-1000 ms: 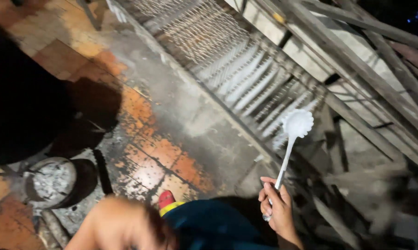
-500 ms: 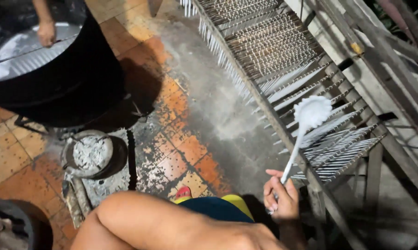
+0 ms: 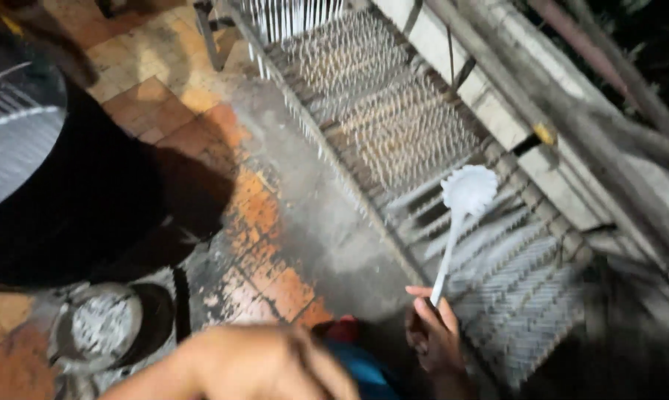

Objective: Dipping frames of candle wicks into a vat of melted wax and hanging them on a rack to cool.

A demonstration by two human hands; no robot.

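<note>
The right hand (image 3: 432, 332) has its grip closed around the lower end of the thin handle of a white plastic ladle with a round scalloped bowl (image 3: 468, 191), and this ladle is the thing in work. Compared with half a second ago, the bowl of the ladle has come a little lower and more to the left over the long wooden rack set with many rows of thin white-coated sticks (image 3: 394, 133); it now stands above the gap where the bare brown rows end and the rows of whiter, thicker sticks begin. The handle is tilted, with the bowl up and away from the person, and I cannot tell whether the bowl touches the sticks or only hangs above them. The view has also swung, so the picture is blurred. The left hand is not clearly visible; only a blurred bare limb (image 3: 253, 363) crosses the bottom of the view, so its grip cannot be judged. To the left of the rack, across the grey stained strip of the orange tiled floor (image 3: 268, 215), stands a large black round drum (image 3: 60, 200), and nearer the person a small dark pot with pale ash-like contents (image 3: 101, 326). I judge that the ladle is being carried along the rack toward the next rows of sticks.
</note>
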